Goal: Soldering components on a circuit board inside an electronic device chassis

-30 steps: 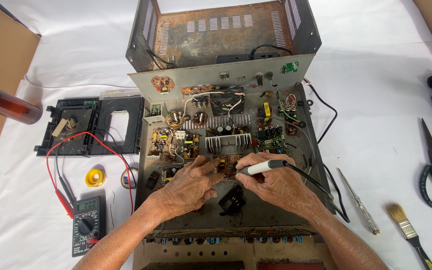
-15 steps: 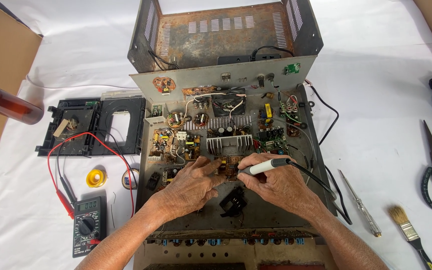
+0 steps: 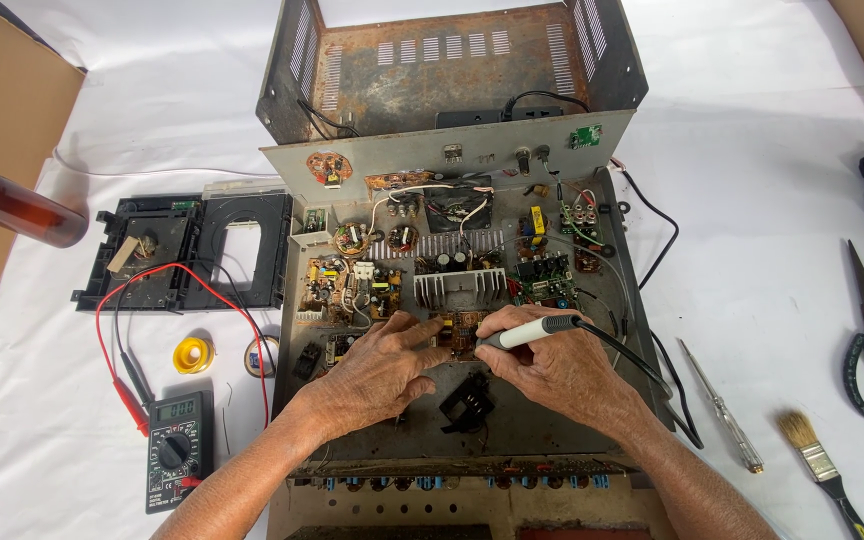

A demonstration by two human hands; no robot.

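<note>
- Hands first, seen from the head camera: my left hand (image 3: 377, 368) lies palm down inside the open metal chassis (image 3: 612, 400), fingers spread and stretched toward the small brown circuit board (image 3: 459, 333); its fingertips touch the board's left edge, closed on nothing.
- My right hand (image 3: 562, 368) is curled snugly around the soldering iron (image 3: 527, 333), gripped like a pen, the white handle running across thumb and forefinger, the tip end pointing left onto that same brown board.
- The iron's black cable (image 3: 642, 365) trails from the handle's right end over the back of my right hand and out over the chassis edge.
- Both forearms come up from the bottom edge of the view, wrists resting low on the chassis floor, a small black part (image 3: 467, 405) lying between them.
- The brown board sits in the middle of the chassis, just in front of the finned heat sink (image 3: 459, 285).
- Hard to make out: the iron's tip is hidden behind my thumb and fingers, so I cannot tell exactly which point it meets.
- Cut off: the paintbrush (image 3: 820, 468) at the lower right and the brown bottle (image 3: 17, 207) at the left edge; the multimeter (image 3: 177, 450) lies on the white cloth near my left forearm.
</note>
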